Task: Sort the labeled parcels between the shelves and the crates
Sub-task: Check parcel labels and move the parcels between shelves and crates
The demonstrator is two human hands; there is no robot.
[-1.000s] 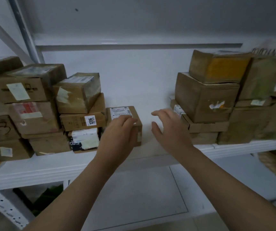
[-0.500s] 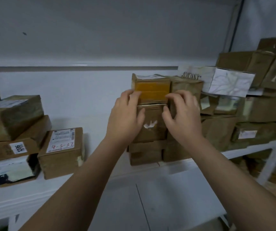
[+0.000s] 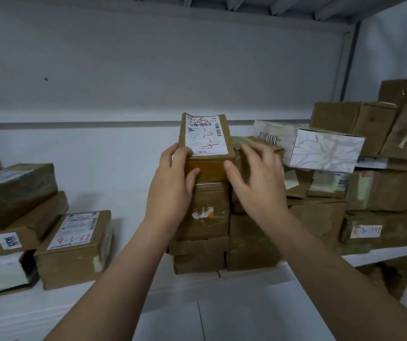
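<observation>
The person's left hand [image 3: 173, 185] grips a small brown cardboard parcel [image 3: 206, 143] at the top of a stack in the middle of a white shelf [image 3: 79, 303]. The thumb is pressed on the parcel's orange-taped front face and the fingers are curled round its left edge. The parcel is tipped so that its top faces the camera. This top carries a white shipping label with barcodes and red handwritten figures.

The right hand [image 3: 254, 183] is spread wide, fingers nearly straight. Its thumb tip is at the parcel's front right corner, and its fingers reach over the top of the brown box just to the right. It holds nothing.

Directly under the held parcel is a brown parcel with a torn scrap of white tape [image 3: 204, 212] on its front, and flatter boxes lie beneath that one.

To the right, touching the stack's neighbours, a white box with a grey branching pattern [image 3: 325, 151] sits on more brown cartons. These pile up toward the shelf's right post.

Well apart on the left, a parcel labelled 4-3-37 in red [image 3: 74, 247] stands on the shelf. Just beside it is a stack that includes a box with a 1206 sticker [image 3: 9, 241].
</observation>
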